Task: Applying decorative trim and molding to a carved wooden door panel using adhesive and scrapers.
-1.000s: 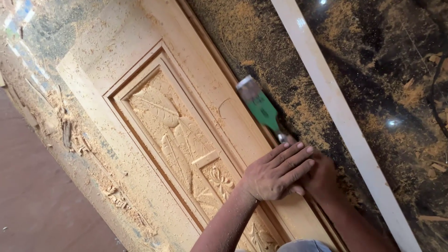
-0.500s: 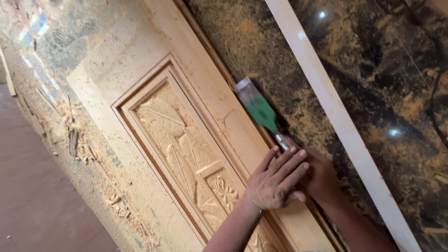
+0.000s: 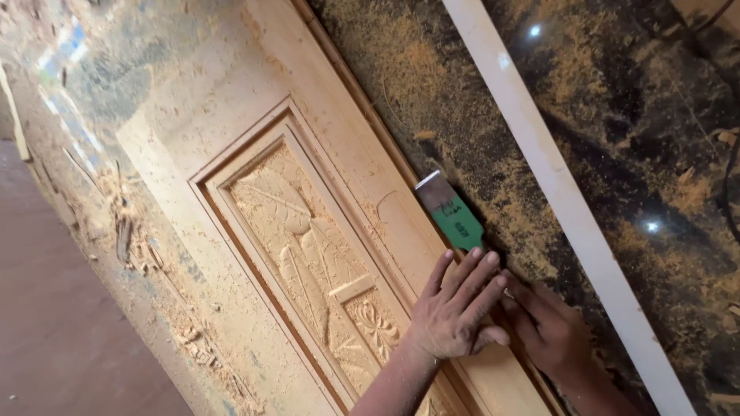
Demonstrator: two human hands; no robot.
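Note:
A pale wooden door panel (image 3: 254, 92) with a recessed carved leaf relief (image 3: 301, 239) lies across the view. A wide chisel (image 3: 449, 209) with a green-painted blade rests its steel edge on the panel's right edge. My left hand (image 3: 455, 304) lies flat, fingers spread, over the chisel's shank and presses it to the wood. My right hand (image 3: 551, 331) is just behind, wrapped around the chisel's handle, which is hidden under both hands.
Sawdust and wood chips (image 3: 131, 231) cover the bench surface left of the panel. Right of the panel is a dark marble-patterned surface (image 3: 632, 123) dusted with sawdust, crossed by a white strip (image 3: 555, 185). A reddish floor (image 3: 54, 323) shows at lower left.
The view has shifted slightly, so the panel and hands sit a little differently in frame. Both hands keep the same hold on the chisel; the blade stays at the panel's edge.

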